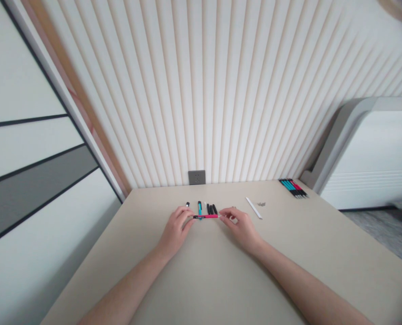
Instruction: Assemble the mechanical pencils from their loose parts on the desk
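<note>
A red and black pen (210, 216) lies level between my two hands, just above the table. My left hand (177, 227) pinches its black end between thumb and fingers. At the red end, my right hand (238, 225) has thumb and fingertips closed around the tip, where a small pale bit shows; I cannot make out what that bit is. Just behind the pen are a blue pen barrel with a black top (200, 206) and several short black pen parts (211, 209). Beyond my left fingers sits a small black and white piece (187, 204).
Right of my right hand lie a thin white stick (254, 208) and a little pile of small metallic parts (261, 204). Several blue, red and black pens (293, 188) rest in a row at the table's far right corner. A ribbed wall with a dark socket (196, 177) borders the beige table (201, 280).
</note>
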The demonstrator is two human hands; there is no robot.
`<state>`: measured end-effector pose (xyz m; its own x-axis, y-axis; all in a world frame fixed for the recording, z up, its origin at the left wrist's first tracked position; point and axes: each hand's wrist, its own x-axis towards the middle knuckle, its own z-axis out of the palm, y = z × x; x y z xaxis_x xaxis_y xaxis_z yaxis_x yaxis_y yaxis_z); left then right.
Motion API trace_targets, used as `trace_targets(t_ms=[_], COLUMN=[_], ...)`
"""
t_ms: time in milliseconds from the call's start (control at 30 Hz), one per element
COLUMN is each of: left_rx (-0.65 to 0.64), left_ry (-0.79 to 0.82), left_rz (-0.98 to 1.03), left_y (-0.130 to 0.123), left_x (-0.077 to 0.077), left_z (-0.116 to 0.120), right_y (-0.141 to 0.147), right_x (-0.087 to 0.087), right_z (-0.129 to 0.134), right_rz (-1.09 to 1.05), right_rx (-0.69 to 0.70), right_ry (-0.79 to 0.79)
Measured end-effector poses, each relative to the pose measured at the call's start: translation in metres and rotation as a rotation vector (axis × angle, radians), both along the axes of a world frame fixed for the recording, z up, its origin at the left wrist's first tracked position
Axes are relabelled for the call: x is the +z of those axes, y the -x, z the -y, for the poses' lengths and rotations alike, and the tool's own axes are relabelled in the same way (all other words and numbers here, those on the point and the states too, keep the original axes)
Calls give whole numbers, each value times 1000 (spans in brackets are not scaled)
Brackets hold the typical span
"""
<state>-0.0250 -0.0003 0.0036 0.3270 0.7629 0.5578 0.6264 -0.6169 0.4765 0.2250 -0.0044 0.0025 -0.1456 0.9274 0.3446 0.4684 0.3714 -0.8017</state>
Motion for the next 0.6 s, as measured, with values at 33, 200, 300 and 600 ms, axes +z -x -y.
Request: trace_targets(t_ms=[33,200,300,600], left_rx=[-3,-11,-17,-77], left_ry=[-1,-11,-7,-33], left_rz=[-5,-14,-29,-144], left_y=[0,-1,-1,-4], left_x=[0,0,-1,1], left_z=[0,1,0,3], right_y=[1,5,5,7], right_x=[0,4,6,9], right_z=[1,6,8,12], right_rz=[-5,-46,-62,1], right_rx=[8,15,-1,45], right_ry=[0,9,-7,-266])
